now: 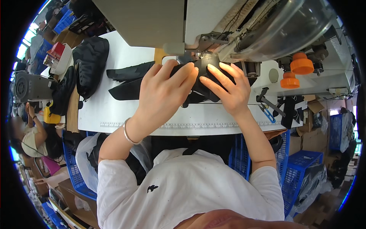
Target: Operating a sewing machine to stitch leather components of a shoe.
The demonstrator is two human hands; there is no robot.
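Observation:
Black pieces of a shoe upper (131,87) lie across the white table under the sewing machine head (209,57). With bent fingers close together, my left hand (164,86) grips the black material from the left, its thumb mostly hidden. My right hand (230,89) holds the same material from the right, fingers somewhat apart and pressed on it close to the machine's metal parts. Long dark flaps of the upper stick out to the left of my left hand. The stitching spot itself is hidden behind fingers and machine.
At left stand a black shoe (90,66) and a second dark shoe (64,91). A small hammer (270,103) and blue-handled snips (268,114) lie at right. Orange knobs (301,64) jut above. Blue crates (301,164) stand below; another person (34,137) sits far left.

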